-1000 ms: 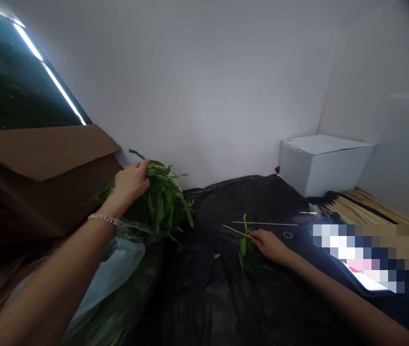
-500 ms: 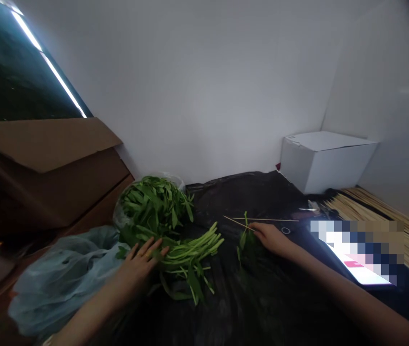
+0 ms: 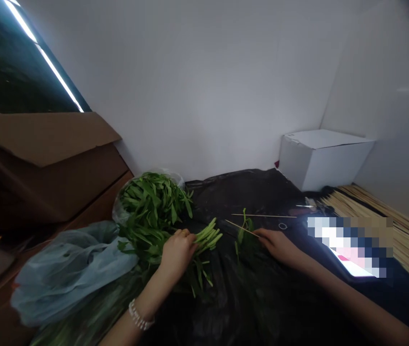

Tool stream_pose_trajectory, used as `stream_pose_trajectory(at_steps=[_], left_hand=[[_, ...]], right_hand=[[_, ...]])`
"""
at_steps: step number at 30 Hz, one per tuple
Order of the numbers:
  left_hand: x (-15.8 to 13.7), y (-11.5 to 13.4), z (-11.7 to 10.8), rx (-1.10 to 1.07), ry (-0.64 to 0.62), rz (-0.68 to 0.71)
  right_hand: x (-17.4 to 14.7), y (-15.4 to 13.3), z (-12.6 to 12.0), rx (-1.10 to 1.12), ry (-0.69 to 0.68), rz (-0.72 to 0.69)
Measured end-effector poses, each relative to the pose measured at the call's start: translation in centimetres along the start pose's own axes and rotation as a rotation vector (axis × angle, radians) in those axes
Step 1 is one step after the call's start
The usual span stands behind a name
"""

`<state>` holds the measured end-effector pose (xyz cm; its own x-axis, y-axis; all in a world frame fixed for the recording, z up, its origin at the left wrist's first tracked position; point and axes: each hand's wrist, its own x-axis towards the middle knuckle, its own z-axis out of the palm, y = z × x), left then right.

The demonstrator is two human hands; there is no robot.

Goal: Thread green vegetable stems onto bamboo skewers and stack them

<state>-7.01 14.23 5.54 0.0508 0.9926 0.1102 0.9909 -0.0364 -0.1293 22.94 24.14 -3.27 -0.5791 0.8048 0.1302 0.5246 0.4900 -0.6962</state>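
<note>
From my post I see the left hand (image 3: 178, 251) with its fingers curled over the stems (image 3: 207, 236) of leafy greens (image 3: 150, 233) on black plastic (image 3: 240, 190), though I cannot tell how firmly. The right hand (image 3: 275, 244) has 1 thin stick (image 3: 233, 224) pinched in its fingers, beside a small sprig (image 3: 241, 234); black plastic gives me room between the 2 hands, its far edge by the wall (image 3: 207, 96) and a lit screen (image 3: 363, 271) near the right forearm (image 3: 334, 278).

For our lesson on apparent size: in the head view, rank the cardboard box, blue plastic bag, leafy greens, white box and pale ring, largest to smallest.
1. Cardboard box
2. Blue plastic bag and leafy greens: too alike to rank
3. White box
4. Pale ring
</note>
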Motion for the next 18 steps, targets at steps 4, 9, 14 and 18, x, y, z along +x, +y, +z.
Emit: stream_pose_trajectory(at_steps=[4,9,14,18], left_hand=[[0.3,-0.1,1.1,0.097,-0.064,-0.010],[0.4,-2.0,-2.6,-0.100,0.004,-0.019],[-0.2,-4.9,-11.4,-0.694,0.193,-0.121],[-1.6,-6.3,-18.0,-1.022,0.466,-0.228]], right_hand=[[-0.7,-0.5,-0.2,0.025,-0.015,-0.002],[-1.1,-0.7,-0.6,0.083,0.030,0.003],[-1.2,-0.8,-1.4,0.210,0.065,0.085],[-1.3,-1.2,-1.8,0.401,0.037,0.157]])
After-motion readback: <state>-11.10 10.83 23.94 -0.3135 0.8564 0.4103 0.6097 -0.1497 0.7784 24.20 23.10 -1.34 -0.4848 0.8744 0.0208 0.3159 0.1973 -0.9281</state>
